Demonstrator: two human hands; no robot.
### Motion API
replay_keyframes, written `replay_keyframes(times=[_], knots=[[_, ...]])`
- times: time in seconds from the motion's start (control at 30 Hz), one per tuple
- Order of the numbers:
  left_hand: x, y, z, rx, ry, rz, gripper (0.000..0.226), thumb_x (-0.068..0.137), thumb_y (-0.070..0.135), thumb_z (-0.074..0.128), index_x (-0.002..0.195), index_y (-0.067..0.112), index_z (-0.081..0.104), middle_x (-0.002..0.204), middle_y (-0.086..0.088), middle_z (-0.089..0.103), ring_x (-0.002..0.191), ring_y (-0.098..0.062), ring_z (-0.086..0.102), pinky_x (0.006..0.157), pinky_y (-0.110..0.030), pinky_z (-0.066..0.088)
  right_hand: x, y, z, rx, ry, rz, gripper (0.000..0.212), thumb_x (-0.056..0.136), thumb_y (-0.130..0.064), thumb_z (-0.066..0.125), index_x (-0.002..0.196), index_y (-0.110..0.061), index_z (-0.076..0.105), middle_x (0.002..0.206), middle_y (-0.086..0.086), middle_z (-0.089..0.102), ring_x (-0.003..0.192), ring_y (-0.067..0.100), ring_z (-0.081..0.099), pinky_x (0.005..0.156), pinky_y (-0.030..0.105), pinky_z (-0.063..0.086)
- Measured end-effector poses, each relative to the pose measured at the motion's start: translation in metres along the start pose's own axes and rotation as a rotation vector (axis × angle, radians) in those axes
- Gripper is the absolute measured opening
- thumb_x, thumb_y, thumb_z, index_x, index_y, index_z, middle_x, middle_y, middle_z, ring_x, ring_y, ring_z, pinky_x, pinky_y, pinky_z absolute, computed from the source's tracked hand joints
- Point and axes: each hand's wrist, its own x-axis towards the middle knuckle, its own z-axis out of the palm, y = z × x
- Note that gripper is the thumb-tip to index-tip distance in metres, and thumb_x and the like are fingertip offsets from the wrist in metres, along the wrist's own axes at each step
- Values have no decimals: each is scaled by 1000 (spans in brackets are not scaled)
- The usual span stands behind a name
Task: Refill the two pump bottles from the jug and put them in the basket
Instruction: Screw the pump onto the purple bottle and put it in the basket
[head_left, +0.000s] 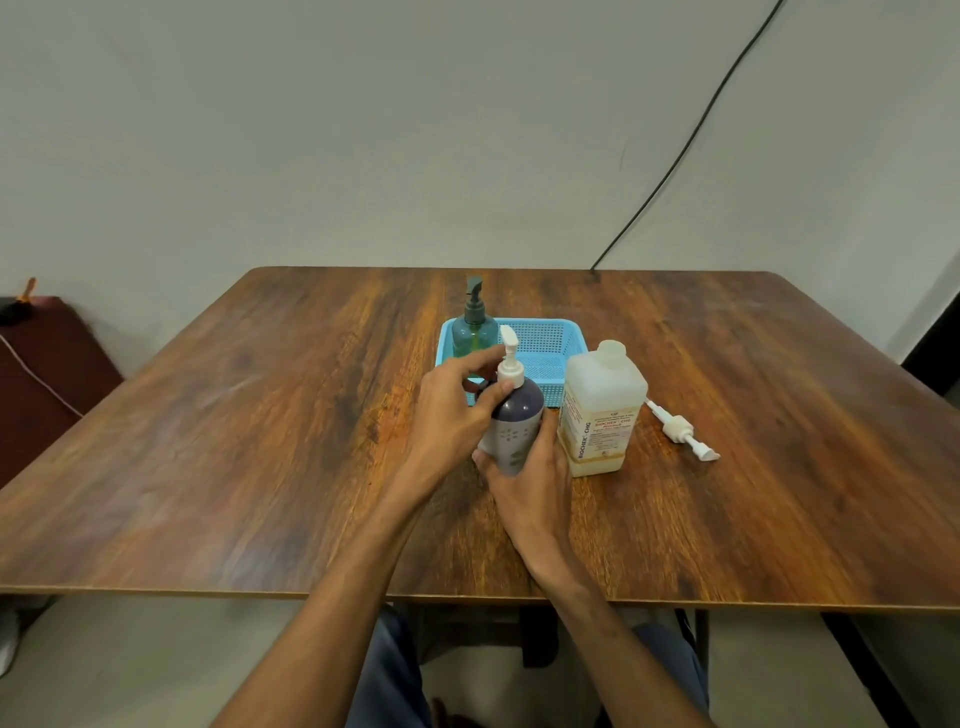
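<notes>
A dark purple pump bottle (514, 426) with a white pump head stands upright on the wooden table (260, 441), just in front of the blue basket (550, 345). My right hand (535, 478) wraps its lower body from the front. My left hand (452, 410) grips its shoulder and collar below the pump. A green pump bottle (472, 332) with a dark pump stands in the basket's left side. The white jug (600, 410) stands to the right of the purple bottle, with no cap on its neck.
A loose white pump with its tube (680, 428) lies on the table to the right of the jug. A black cable (691, 135) runs down the wall behind the table. A dark red seat (47, 374) stands at the left.
</notes>
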Motion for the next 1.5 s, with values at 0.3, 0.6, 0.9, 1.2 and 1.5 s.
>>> replay_keyframes(times=[0.3, 0.6, 0.9, 1.2, 1.5], knots=[[-5, 8, 15, -195, 210, -83, 35, 78, 26, 89, 102, 12, 67, 98, 6, 70, 86, -3, 63, 74, -12, 49, 1, 0, 1, 7, 11, 8, 93, 76, -49, 81, 148, -27, 28, 149, 0, 47, 136, 20, 47, 101, 47, 52], [-12, -7, 12, -230, 8, -55, 40, 96, 35, 64, 133, 20, 64, 131, 6, 67, 125, -12, 61, 104, -45, 54, -1, 1, -2, 36, 3, -17, 90, 78, -40, 83, 148, -26, 29, 148, -1, 48, 135, 17, 48, 103, 44, 52], [-6, -1, 17, -206, 143, -45, 18, 92, 19, 77, 107, 14, 71, 103, 9, 73, 98, -1, 67, 83, -7, 45, -1, -1, -2, 31, 16, -12, 88, 78, -39, 83, 148, -25, 31, 148, 0, 47, 137, 18, 45, 104, 45, 51], [-10, 7, 23, -255, 199, -61, 35, 84, 25, 84, 112, 13, 67, 110, 4, 70, 103, 4, 64, 84, -7, 47, 0, -1, -2, 25, 11, -20, 86, 79, -45, 81, 145, -29, 28, 147, -1, 49, 134, 17, 49, 103, 44, 51], [-9, -5, 13, -298, 71, -29, 27, 97, 17, 70, 124, 19, 67, 116, 7, 72, 111, -1, 66, 95, -23, 53, 0, 3, 0, 38, 6, -26, 93, 77, -44, 82, 150, -27, 27, 151, -2, 45, 139, 17, 44, 105, 46, 50]])
